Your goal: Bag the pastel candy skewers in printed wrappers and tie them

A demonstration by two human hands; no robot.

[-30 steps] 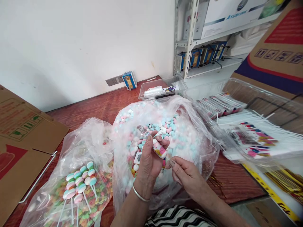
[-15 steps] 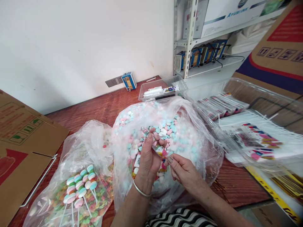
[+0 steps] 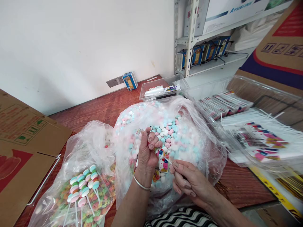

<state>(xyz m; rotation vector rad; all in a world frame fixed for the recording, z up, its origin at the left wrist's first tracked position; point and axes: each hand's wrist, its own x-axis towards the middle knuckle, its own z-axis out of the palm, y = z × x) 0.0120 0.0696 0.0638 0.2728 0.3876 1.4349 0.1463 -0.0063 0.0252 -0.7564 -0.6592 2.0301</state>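
Observation:
My left hand [image 3: 148, 154], a metal bangle at its wrist, has its fingers curled round a small clear candy bag [image 3: 163, 163] with a colourful print. What is inside the bag is mostly hidden by the fingers. A thin white lollipop stick [image 3: 167, 160] juts from the bag's lower right, and my right hand [image 3: 189, 179] pinches its end between thumb and forefinger. Both hands are over a big plastic sack of pink, blue and white candies [image 3: 167, 130]. Left of them, finished-looking candy lollipops [image 3: 82, 186] on white sticks lie on a bag of coloured gummy rings [image 3: 104, 186].
A clear tray [image 3: 239, 138] at the right holds white sticks and printed bags. Behind the sack stands a smaller clear box [image 3: 183, 82]. Cardboard boxes [image 3: 30, 138] flank the wooden table [image 3: 80, 110], and a metal shelf [image 3: 189, 41] stands at the back.
My right hand has shifted slightly down and right, and the white stick now shows between the hands. My left fingers have curled further round the bag. The view has swung slightly.

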